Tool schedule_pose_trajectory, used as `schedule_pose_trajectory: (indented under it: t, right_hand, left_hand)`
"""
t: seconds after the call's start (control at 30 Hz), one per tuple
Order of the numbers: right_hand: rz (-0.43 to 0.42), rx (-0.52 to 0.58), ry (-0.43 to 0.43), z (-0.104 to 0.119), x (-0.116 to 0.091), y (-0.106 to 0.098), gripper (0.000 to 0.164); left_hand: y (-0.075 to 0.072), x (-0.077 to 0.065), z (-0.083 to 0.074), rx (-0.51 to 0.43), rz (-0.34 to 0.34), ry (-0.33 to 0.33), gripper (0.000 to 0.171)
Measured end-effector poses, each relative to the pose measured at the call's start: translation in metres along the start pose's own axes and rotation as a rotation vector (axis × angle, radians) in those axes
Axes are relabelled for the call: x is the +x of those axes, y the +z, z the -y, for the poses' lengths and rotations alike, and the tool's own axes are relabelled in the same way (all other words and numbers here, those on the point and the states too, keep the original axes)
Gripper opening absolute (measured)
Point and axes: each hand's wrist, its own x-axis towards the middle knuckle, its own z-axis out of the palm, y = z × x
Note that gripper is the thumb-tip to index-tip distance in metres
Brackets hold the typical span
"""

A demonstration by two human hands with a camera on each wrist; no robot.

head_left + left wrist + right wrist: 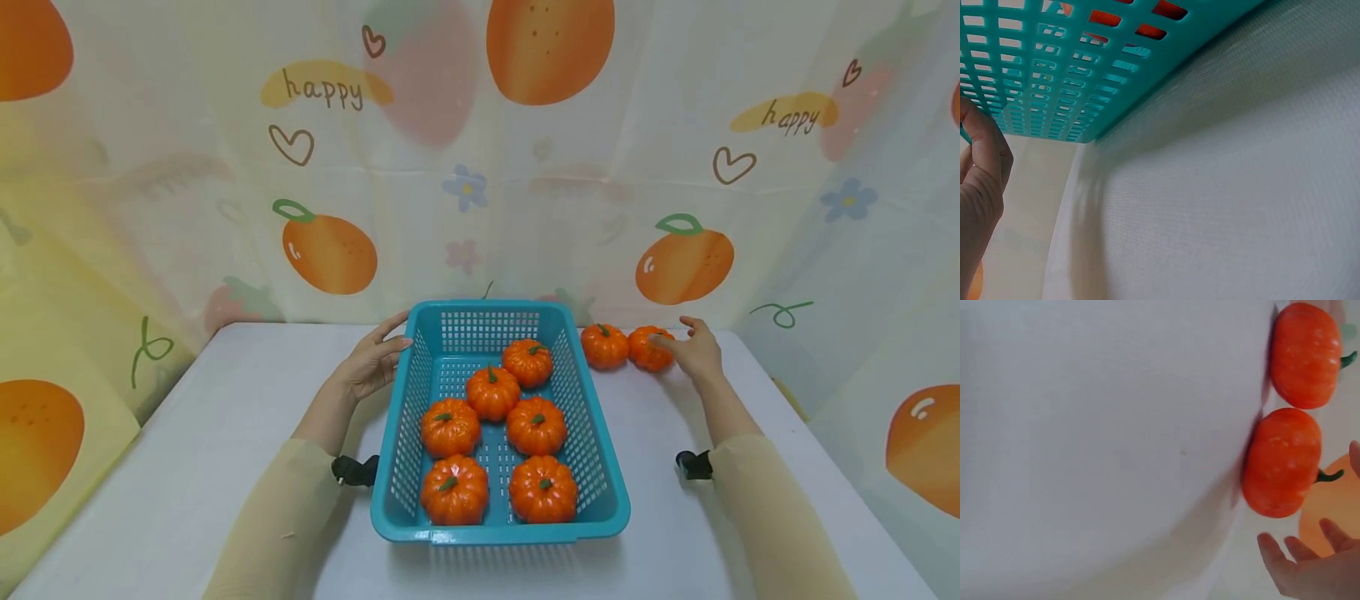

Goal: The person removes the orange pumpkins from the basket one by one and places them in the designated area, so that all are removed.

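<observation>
A turquoise plastic basket (604, 450) stands mid-table in the head view, with several small orange pumpkins (492, 392) inside. At its far left side, my left hand (372, 362) holds the rim; the left wrist view has this hand (982, 165) at the edge, beside the perforated wall (1054, 75). Two more pumpkins lie right of the basket, side by side: one closer to it (604, 347) and one farther right (649, 348). My right hand (697, 348) is beside the farther one, fingers spread. In the right wrist view, a gap separates the fingers (1275, 556) from that pumpkin (1284, 464).
The white table (232, 417) extends on both sides of the basket. A fruit-printed curtain (540, 225) hangs right behind the table's far edge. Black wrist straps (356, 471) show at the sleeves.
</observation>
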Motion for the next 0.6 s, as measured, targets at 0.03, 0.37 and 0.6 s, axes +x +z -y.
schedule_pose_trajectory:
  t: [0.03, 0.37, 0.6]
  right_hand:
    - [-0.018, -0.006, -0.011, 0.003, 0.000, -0.001, 0.084]
    - [-0.051, 0.002, -0.141, 0.042, -0.007, -0.011, 0.085]
    - [-0.003, 0.092, -0.243, 0.084, -0.025, -0.011, 0.080]
  left_hand:
    - [0.000, 0.000, 0.000, 0.000, -0.002, 0.000, 0.066]
    - [0.001, -0.001, -0.001, -0.005, 0.005, 0.005, 0.066]
    - [0.001, -0.002, 0.000, -0.026, 0.017, 0.009, 0.066]
